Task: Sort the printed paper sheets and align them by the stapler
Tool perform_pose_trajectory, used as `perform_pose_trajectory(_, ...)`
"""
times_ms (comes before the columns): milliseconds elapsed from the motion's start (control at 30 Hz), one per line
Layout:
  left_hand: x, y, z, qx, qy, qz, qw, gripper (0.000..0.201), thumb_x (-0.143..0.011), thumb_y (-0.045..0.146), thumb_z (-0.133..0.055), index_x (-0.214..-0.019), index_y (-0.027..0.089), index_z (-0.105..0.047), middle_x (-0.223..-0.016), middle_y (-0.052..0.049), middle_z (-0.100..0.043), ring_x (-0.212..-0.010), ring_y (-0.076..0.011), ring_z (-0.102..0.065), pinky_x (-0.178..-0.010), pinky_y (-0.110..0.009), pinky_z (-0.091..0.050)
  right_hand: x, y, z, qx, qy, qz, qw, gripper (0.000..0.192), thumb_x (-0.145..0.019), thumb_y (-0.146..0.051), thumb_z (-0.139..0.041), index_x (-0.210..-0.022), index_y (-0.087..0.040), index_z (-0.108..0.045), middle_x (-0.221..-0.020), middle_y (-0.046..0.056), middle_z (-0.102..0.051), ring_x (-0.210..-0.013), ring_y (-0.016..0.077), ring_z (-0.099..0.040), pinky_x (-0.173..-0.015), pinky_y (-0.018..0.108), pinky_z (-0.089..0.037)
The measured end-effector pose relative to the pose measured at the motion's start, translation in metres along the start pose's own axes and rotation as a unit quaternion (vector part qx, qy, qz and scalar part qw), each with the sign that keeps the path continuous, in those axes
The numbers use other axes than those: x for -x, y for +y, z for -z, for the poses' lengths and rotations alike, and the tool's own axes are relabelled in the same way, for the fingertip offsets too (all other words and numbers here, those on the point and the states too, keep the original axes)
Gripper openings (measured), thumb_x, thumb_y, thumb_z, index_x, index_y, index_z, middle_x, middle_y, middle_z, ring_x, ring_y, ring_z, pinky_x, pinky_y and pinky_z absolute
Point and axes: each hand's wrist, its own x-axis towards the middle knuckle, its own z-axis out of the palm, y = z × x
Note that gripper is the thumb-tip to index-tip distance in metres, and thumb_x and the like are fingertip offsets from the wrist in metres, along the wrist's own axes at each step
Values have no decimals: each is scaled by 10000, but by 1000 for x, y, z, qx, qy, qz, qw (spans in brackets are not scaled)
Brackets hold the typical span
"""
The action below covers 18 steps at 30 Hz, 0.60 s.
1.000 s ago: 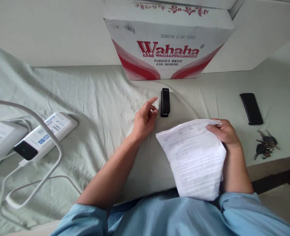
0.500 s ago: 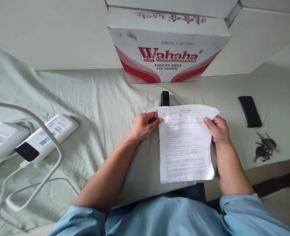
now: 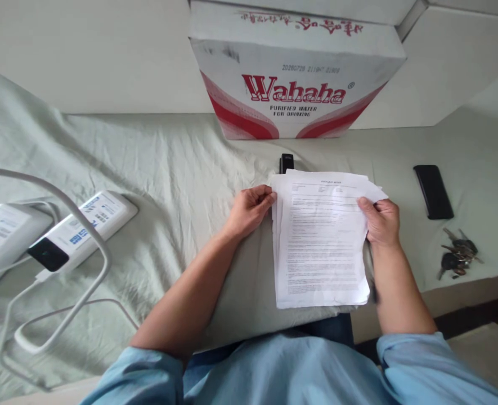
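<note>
Several printed sheets of paper are held between my two hands, stacked unevenly with their left and upper-right edges fanned apart. My left hand is closed, thumb and fingers pinching the upper left edge of the sheets. On the upper right side, my right hand grips the paper with its thumb on top and fingers underneath. A small black object pokes out past the top edge of the sheets; the rest of it is hidden.
A Wahaha water carton stands behind the papers. At right lie a black phone and a bunch of keys. White power banks with a looping white cable rest on the green cloth at left.
The top sheet has shifted right with my right hand, so the sheets under it now show along the left edge. The other person's hand at far upper right is gone from view.
</note>
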Motion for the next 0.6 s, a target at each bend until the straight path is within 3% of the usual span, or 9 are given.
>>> perform_pose_trajectory(233,1,2,0,-11,-16,-1,1000,288,-953,425,-634,-770,221,-544,-557,56,-452,-522,-107,-413,-541,-269,-332,2,0,2,-9,-10,11,1000,317,-786,-506,-944,-856,-227,-810,-793,10,-763,-790,202,-729,-800,348,-600)
perform_pose_trajectory(600,1,2,-1,-30,-16,6,999,213,-918,365,-585,-796,192,-612,-555,47,-491,-515,-102,-430,-521,-258,-327,5,1,0,36,-2,33,999,334,-810,-523,-924,-862,-210,-818,-794,8,-759,-755,184,-699,-716,308,-574)
